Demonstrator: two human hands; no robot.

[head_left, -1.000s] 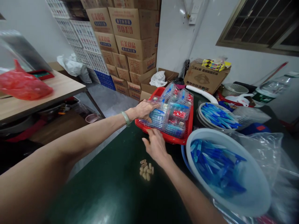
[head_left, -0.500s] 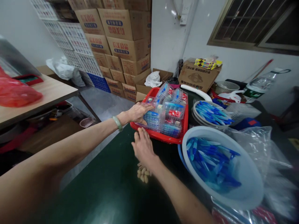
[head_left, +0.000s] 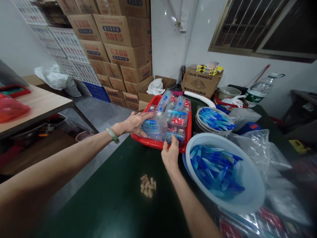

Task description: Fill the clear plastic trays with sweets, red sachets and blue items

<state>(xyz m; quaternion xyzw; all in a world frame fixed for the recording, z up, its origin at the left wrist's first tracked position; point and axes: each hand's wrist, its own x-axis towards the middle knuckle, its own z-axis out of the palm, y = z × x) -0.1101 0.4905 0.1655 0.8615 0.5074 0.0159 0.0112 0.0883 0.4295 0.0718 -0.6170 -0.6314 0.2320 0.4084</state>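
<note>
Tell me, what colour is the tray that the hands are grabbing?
Red. The tray shows best in the head view, with the left hand and right hand on it.

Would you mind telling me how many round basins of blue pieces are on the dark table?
2: the near basin beside the right hand, and the far basin right of the red tray. More could be hidden under the clear bags.
</note>
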